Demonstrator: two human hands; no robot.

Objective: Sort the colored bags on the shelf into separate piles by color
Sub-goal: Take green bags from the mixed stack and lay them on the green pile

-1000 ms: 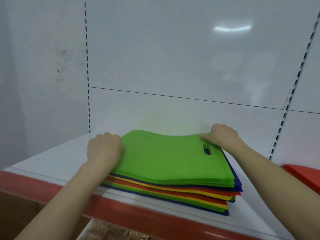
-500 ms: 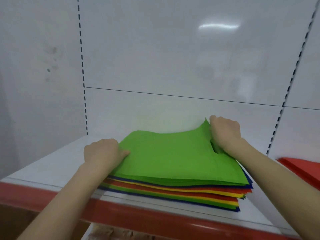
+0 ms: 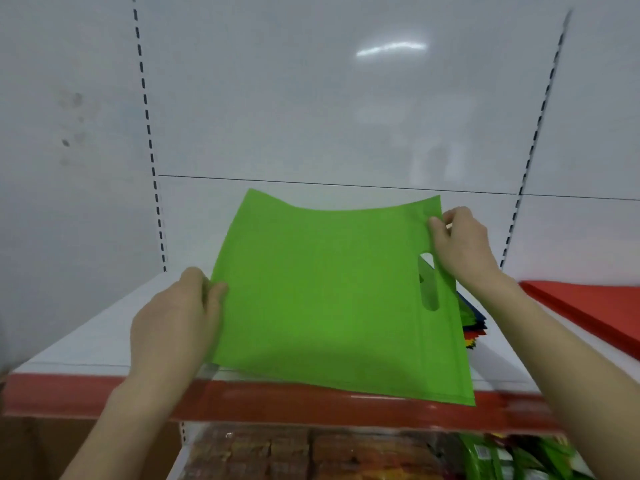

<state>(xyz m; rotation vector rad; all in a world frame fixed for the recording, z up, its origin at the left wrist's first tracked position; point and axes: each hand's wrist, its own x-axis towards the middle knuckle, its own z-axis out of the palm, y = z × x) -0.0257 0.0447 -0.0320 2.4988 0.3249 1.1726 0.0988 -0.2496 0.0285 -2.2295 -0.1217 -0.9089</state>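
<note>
So we're holding one bag point(image 3: 329, 299) up over the shelf point(image 3: 86, 341), our left hand point(image 3: 173, 323) gripping its left edge and our right hand point(image 3: 464, 247) pinching its far right corner. The stack of bags point(image 3: 472, 323) is sitting behind and under it, peeking out on the right. Another pile point(image 3: 588, 306) is lying further right, well apart, and packets point(image 3: 277, 452) are sitting on the level below.

Both hands have lifted the top green bag point(image 3: 332, 292) off the stack point(image 3: 472, 327).

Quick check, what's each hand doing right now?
Left hand: grips the left edge of the green bag.
Right hand: pinches the bag's top right corner, near the handle slot.
</note>
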